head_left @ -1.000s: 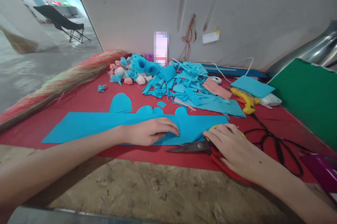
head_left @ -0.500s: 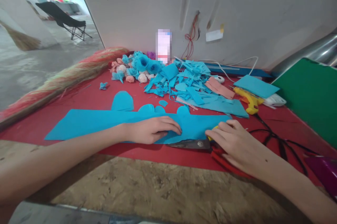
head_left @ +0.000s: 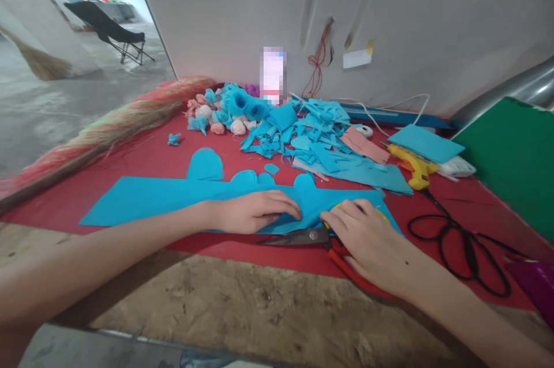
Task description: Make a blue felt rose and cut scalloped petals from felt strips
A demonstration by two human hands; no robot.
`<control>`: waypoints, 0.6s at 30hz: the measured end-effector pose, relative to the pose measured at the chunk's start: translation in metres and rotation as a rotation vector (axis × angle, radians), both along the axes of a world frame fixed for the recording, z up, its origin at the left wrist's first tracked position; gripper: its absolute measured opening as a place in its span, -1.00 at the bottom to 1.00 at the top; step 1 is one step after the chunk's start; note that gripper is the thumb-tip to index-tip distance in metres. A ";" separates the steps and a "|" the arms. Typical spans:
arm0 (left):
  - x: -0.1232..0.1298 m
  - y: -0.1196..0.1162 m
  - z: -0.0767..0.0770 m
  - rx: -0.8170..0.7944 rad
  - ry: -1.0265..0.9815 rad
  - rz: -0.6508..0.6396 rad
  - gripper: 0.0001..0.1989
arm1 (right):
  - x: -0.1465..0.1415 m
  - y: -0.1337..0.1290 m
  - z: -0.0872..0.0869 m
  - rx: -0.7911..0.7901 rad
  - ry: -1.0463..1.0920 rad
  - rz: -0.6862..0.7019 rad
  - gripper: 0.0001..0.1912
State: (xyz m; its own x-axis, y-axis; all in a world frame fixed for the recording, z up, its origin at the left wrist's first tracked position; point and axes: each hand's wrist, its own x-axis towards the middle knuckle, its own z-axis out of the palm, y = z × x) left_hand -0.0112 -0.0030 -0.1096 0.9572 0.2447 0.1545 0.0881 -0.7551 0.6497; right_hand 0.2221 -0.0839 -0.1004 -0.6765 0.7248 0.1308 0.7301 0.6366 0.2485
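A long strip of blue paper [head_left: 142,201], maybe crepe, lies across the red table cover. My left hand [head_left: 255,210] rests flat on it, its fingers stretched out and slightly bent, pressing the sheet down. My right hand [head_left: 361,229] is closed round the handles of large scissors [head_left: 303,236] with red and yellow grips. One dark blade lies along the strip's near edge, just right of my left hand; the other seems hidden under or behind the paper. Behind the strip are rounded blue paper cutouts [head_left: 205,165], partly covered by it.
Behind lie paper flowers [head_left: 238,104] and a heap of blue scraps [head_left: 320,120]. At right are a yellow glue gun [head_left: 418,169] with a looped black cord [head_left: 470,258] and a green board [head_left: 511,154]. A broom [head_left: 130,117] borders the left side. A pixelated phone-like screen [head_left: 272,74] stands behind.
My right hand and the scissors have moved left along the paper's near edge, towards my left hand. The strip's right end now shows behind my right hand. My left hand stays in place.
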 end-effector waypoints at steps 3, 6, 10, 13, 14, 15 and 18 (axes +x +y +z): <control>0.000 0.000 0.000 0.003 0.001 0.002 -0.68 | 0.001 0.005 -0.002 -0.033 0.022 0.018 -0.70; 0.000 0.000 0.000 0.001 0.009 0.006 -0.67 | 0.004 0.008 0.000 -0.025 0.077 0.060 -0.69; 0.000 0.000 0.001 0.000 0.012 0.002 -0.67 | 0.006 0.007 0.004 0.006 0.074 0.088 -0.70; 0.000 0.001 0.000 -0.005 0.007 0.003 -0.67 | 0.006 0.005 0.004 0.019 0.034 0.091 -0.67; 0.000 0.001 -0.001 -0.009 0.003 0.003 -0.67 | 0.005 0.004 0.003 0.025 0.029 0.094 -0.65; 0.000 0.001 -0.001 -0.015 -0.003 0.002 -0.68 | 0.004 0.004 0.003 0.034 0.031 0.099 -0.62; 0.001 0.000 -0.001 -0.035 -0.022 0.005 -0.69 | 0.002 0.004 0.003 0.056 0.046 0.119 -0.63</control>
